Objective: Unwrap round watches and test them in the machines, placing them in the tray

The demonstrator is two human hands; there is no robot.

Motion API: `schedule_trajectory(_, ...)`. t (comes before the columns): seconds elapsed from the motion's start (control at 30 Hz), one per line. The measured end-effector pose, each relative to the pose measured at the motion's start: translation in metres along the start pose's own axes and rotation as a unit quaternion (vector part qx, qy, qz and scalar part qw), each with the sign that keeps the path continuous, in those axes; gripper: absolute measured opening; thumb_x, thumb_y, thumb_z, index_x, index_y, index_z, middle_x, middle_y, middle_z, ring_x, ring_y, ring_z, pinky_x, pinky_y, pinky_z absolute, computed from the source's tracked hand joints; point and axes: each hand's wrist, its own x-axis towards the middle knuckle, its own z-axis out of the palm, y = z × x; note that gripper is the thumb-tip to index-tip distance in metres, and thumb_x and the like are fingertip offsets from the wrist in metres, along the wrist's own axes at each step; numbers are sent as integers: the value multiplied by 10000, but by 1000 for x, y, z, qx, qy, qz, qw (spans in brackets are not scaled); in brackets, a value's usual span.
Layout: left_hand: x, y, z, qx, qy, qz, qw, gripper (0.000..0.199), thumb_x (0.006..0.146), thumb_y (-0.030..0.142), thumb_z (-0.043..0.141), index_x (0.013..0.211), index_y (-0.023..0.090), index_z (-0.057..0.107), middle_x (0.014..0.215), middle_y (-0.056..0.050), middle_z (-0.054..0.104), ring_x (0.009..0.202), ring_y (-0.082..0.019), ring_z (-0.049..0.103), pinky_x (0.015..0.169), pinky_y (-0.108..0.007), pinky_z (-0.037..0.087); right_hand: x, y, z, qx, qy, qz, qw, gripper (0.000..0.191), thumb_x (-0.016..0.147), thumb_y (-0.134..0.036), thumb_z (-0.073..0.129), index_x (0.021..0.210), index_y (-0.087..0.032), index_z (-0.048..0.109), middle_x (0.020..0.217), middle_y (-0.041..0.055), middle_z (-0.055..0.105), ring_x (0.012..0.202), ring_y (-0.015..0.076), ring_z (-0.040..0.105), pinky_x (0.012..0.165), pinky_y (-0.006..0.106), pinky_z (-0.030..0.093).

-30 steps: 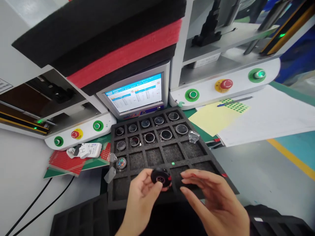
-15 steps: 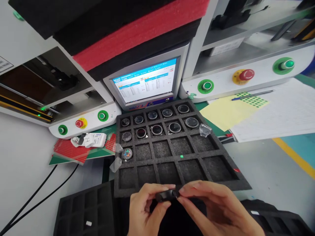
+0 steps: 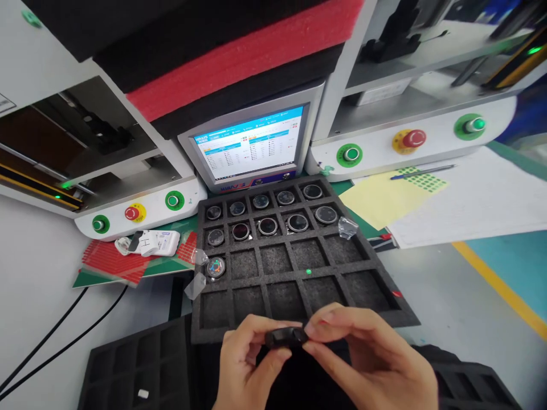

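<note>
Edge-on in front of me is a small black watch body (image 3: 282, 337), held just over the near edge of the foam tray. My left hand (image 3: 243, 359) grips its left side between thumb and fingers. My right hand (image 3: 367, 353) pinches its right end with thumb and forefinger; a small red mark shows by those fingers. In the black foam tray (image 3: 399, 315), round watch faces (image 3: 268, 226) fill the two far rows. One lit watch (image 3: 216, 267) sits at the left of the third row. What face the held watch body has is hidden.
A monitor (image 3: 252, 148) stands behind the tray, between two machines with green buttons (image 3: 351, 154) and red stop knobs (image 3: 414, 138). Clear film scraps (image 3: 348, 228) cling to the tray. Paper sheets (image 3: 453, 210) and a pen (image 3: 423, 172) lie right; another foam tray (image 3: 115, 364) is lower left.
The view has shifted slightly, so the scene sits a little further left. Both hands keep hold of the watch body, and a red mark now shows by the right fingers.
</note>
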Motion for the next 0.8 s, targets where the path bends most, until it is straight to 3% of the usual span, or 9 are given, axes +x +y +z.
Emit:
schedule_trajectory(0.13, 0, -3, 6, 33, 34, -7, 999, 101, 776, 378, 792, 826, 290, 798, 821, -3, 805, 734, -129, 748, 692, -129, 550, -4, 3, 2, -36, 42, -14, 998, 347, 795, -71, 757, 1048, -279, 642, 774, -41, 724, 703, 109, 717, 755, 154, 600)
schedule_trajectory(0.27, -1, -3, 14, 48, 55, -38, 997, 176, 744, 441, 801, 800, 274, 802, 803, -17, 801, 739, -148, 747, 706, -141, 551, -1, 0, -5, -49, 24, -63, 996, 302, 806, -39, 724, 1015, -244, 652, 776, -6, 726, 698, 140, 710, 678, 200, 617)
schedule_trajectory(0.37, 0, -3, 22, 31, 66, -52, 996, 224, 717, 467, 813, 759, 249, 785, 721, -8, 779, 667, -136, 729, 651, -135, 539, 8, -5, -21, -85, 12, -105, 991, 264, 818, -54, 708, 1004, -235, 658, 747, 2, 729, 658, 157, 714, 631, 220, 622)
schedule_trajectory(0.47, 5, -5, 25, -10, 108, -64, 992, 299, 696, 494, 823, 752, 211, 746, 712, -8, 765, 665, -136, 716, 656, -148, 548, 31, -3, -46, -171, 73, -92, 978, 175, 820, -152, 728, 942, -252, 651, 744, -9, 729, 654, 152, 719, 660, 226, 621)
schedule_trajectory(0.57, 11, -8, 21, -61, 151, -83, 983, 366, 664, 510, 845, 799, 188, 735, 779, -23, 781, 752, -152, 731, 746, -167, 565, 69, 16, -76, -274, 141, -34, 951, 257, 825, -364, 714, 1037, -260, 614, 776, 17, 742, 741, 211, 737, 772, 353, 617)
schedule_trajectory(0.67, 12, -14, 17, -101, 148, -100, 979, 369, 637, 485, 872, 771, 173, 728, 780, -33, 789, 738, -156, 740, 720, -159, 567, 108, 47, -99, -308, 115, 11, 944, 424, 778, -504, 668, 1082, -225, 573, 837, 86, 750, 805, 298, 733, 753, 470, 599)
schedule_trajectory(0.73, 11, -17, 14, -115, 148, -106, 977, 375, 618, 479, 882, 773, 172, 733, 797, -44, 798, 735, -172, 751, 699, -169, 575, 124, 64, -105, -319, 90, 22, 943, 513, 703, -535, 684, 1079, -210, 555, 894, 114, 742, 796, 309, 720, 732, 485, 588)
schedule_trajectory(0.8, 9, -19, 13, -110, 168, -106, 974, 421, 608, 474, 886, 881, 178, 764, 895, -59, 807, 849, -195, 762, 762, -176, 578, 132, 76, -105, -329, 72, 31, 941, 538, 669, -506, 685, 1092, -205, 545, 921, 114, 730, 740, 287, 702, 689, 459, 578)
